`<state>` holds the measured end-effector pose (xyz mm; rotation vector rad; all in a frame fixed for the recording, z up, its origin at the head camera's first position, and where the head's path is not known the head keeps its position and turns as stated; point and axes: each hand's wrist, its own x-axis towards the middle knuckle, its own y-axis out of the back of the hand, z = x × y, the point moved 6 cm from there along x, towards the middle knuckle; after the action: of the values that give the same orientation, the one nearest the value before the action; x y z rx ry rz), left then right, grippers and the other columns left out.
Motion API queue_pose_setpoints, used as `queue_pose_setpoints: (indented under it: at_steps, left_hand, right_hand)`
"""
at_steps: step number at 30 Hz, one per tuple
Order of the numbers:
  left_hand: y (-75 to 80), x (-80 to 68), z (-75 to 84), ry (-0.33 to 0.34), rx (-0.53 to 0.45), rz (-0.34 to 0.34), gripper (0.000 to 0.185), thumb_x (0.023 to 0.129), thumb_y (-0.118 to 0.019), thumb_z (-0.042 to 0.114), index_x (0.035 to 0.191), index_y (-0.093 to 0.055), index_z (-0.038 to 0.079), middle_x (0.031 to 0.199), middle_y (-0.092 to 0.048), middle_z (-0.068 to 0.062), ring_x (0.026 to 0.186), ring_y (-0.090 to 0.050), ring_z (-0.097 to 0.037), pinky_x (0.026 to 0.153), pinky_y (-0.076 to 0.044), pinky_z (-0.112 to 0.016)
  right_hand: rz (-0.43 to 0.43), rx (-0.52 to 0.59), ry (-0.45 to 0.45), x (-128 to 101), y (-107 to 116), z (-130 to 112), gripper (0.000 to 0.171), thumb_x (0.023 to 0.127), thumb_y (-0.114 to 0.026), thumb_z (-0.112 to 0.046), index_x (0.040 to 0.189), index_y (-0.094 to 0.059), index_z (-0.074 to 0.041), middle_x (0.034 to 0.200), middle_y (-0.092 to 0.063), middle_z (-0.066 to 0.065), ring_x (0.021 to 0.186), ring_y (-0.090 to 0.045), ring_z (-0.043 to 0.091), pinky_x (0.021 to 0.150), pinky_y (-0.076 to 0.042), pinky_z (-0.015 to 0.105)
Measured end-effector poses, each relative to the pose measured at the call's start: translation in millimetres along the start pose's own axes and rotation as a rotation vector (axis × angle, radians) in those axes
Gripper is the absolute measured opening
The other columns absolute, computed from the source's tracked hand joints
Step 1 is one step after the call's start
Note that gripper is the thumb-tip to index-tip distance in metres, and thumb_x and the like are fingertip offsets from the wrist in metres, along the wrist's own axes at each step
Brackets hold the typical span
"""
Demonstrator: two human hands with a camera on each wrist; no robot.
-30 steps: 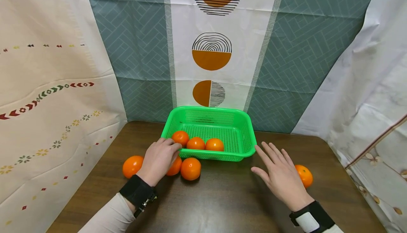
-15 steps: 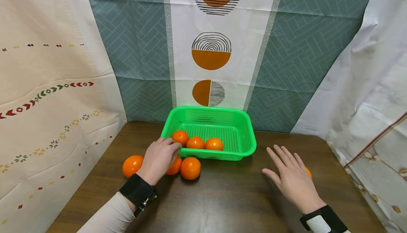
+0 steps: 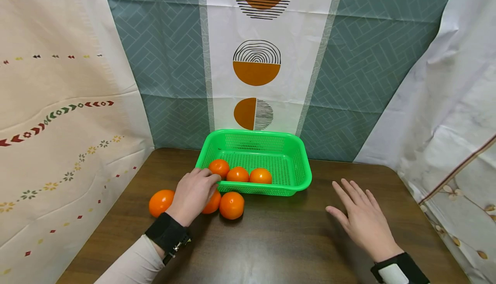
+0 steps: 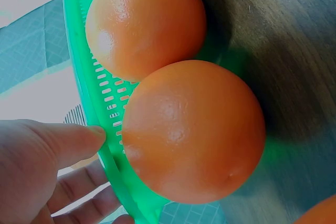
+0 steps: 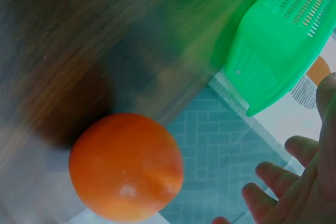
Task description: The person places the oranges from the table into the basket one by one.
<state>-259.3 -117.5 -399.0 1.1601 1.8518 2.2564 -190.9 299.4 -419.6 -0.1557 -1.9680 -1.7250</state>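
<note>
Head view: green basket (image 3: 298,170) holds three oranges (image 3: 238,174).

A basket (image 3: 294,180) stands on the table (image 3: 271,245), at the middle of its far edge, against the backdrop. Three oranges (image 3: 238,174) lie in a row inside it, along its near wall. Three more oranges (image 3: 231,205) lie on the table before the basket's near left corner. The left hand (image 3: 193,196) rests over the middle one, fingertips at the basket rim. The right hand (image 3: 364,221) is over the table, right of the basket, above a lone orange (image 5: 126,166).
</note>
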Motion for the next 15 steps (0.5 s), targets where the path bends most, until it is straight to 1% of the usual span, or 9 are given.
queue_pose_setpoints:
  at_steps: [7,15]
  left_hand:
    - [0.1,-0.1,-0.8,0.001,-0.001,0.004,0.014,0.088,-0.079,0.016,0.101,-0.076,0.02,0.095,-0.066,0.003,0.084,-0.057,-0.023,0.067,-0.048,-0.035]
    - [-0.7,0.7,-1.0,0.0,0.002,-0.007,0.014,0.089,-0.079,0.017,0.101,-0.075,0.02,0.093,-0.064,0.003,0.084,-0.057,-0.023,0.067,-0.048,-0.035]
  right_hand:
    - [-0.002,0.004,-0.007,-3,-2,8,0.076,0.095,-0.061,-0.056,0.157,-0.038,-0.018,0.157,-0.038,0.016,0.146,-0.03,0.036,0.119,-0.012,0.058]
    - [-0.013,0.013,-0.041,-8,-6,20,0.076,0.096,-0.061,-0.056,0.157,-0.037,-0.017,0.156,-0.038,0.017,0.145,-0.031,0.039,0.119,-0.009,0.059]
